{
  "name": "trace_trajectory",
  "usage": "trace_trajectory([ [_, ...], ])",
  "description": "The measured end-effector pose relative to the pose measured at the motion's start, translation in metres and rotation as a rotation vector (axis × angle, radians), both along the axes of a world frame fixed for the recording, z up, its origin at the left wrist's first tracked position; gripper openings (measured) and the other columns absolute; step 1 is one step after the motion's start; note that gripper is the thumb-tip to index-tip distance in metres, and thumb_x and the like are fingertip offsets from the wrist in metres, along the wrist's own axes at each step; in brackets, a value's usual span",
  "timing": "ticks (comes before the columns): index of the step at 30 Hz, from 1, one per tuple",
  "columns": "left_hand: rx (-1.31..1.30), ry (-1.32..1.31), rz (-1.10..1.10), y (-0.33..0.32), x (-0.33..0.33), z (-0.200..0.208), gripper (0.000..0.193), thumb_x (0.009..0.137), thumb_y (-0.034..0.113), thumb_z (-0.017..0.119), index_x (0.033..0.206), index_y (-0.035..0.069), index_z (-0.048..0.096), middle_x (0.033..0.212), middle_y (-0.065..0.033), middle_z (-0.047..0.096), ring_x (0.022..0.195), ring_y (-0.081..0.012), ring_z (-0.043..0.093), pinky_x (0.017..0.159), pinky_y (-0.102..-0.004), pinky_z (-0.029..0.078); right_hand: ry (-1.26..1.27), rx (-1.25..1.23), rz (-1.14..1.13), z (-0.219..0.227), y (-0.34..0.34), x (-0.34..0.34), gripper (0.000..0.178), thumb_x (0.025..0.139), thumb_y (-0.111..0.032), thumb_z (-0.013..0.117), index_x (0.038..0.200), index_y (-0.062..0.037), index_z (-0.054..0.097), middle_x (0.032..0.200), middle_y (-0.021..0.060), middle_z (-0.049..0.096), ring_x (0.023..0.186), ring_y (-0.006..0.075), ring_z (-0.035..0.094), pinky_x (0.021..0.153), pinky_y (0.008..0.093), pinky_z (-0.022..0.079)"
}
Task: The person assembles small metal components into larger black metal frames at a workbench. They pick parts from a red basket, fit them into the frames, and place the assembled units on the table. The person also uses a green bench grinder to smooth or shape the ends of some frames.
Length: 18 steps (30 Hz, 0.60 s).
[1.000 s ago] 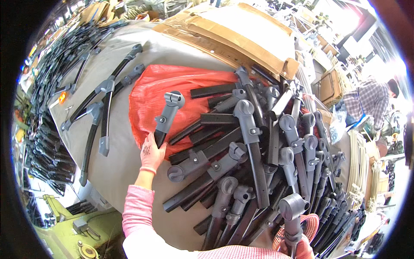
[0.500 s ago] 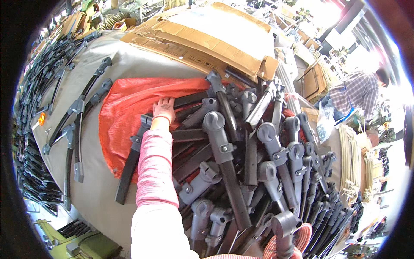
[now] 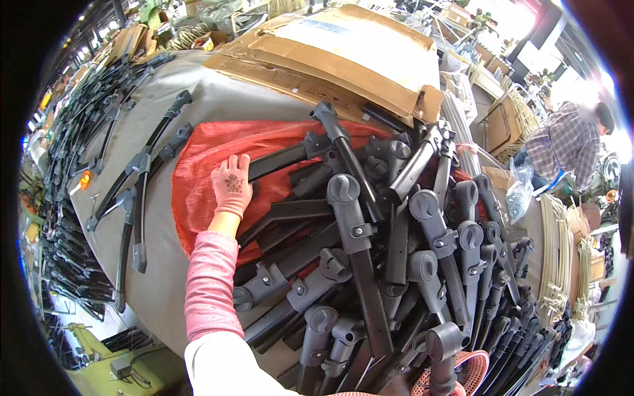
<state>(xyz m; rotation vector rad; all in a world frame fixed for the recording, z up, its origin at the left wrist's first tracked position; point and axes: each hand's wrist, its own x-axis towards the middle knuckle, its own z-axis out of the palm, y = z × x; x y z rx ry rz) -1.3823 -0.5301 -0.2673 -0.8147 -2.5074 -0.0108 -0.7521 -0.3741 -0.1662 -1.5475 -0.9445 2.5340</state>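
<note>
My left hand point(image 3: 231, 186), in a pale pink glove with dark marks on its back, is at the left end of a black tube point(image 3: 281, 160). Its fingers curl around that end, and a grey clamp sits at the tube's other end. Beneath lies a red woven sheet point(image 3: 205, 155). Right of the hand is a heap of black tubes with grey clamp heads point(image 3: 349, 210). One dark round clamp head point(image 3: 444, 342) stands up at the lower edge. A striped pink cuff and a blurred patch show there; my right hand's fingers cannot be made out.
Assembled black-and-grey frames point(image 3: 135, 165) lie on the grey cover at left, beside stacked black parts point(image 3: 69, 218). Flattened cardboard point(image 3: 317, 49) lies at the back. A red basket point(image 3: 474, 373) is at lower right. A person in a checked shirt point(image 3: 561, 142) stands far right.
My left hand has shifted left and slightly down relative to the heap, and its tube has come left too. The clamped tube beside my forearm no longer shows there. The view has turned slightly.
</note>
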Motion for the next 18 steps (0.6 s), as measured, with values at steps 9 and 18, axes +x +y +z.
trace_trajectory([
  [9, 0.485, -0.879, -0.169, -0.12, 0.03, 0.041, 0.04, 0.07, 0.008, 0.073, 0.11, 0.006, 0.068, 0.086, -0.008, 0.071, 0.078, -0.0215, 0.069, 0.072, -0.034, 0.056, 0.068, 0.003, 0.047, -0.021, 0.013, -0.016, 0.033, 0.099, -0.026, 0.058, 0.125, -0.0039, 0.059, 0.102, 0.0069, 0.069, 0.089, 0.0189, 0.066, 0.077, 0.0322, 0.053],
  [18, 1.162, -2.096, -0.23, -0.172, 0.096, 0.029, 0.045, 0.085, 0.02, 0.069, 0.122, -0.004, 0.059, 0.088, -0.0174, 0.069, 0.063, -0.0257, 0.066, 0.061, -0.0424, 0.058, 0.116, 0.0, 0.063, -0.031, 0.012, -0.024, 0.036, 0.099, -0.027, 0.059, 0.126, -0.0028, 0.058, 0.103, 0.0073, 0.069, 0.09, 0.0191, 0.066, 0.079, 0.0323, 0.053],
])
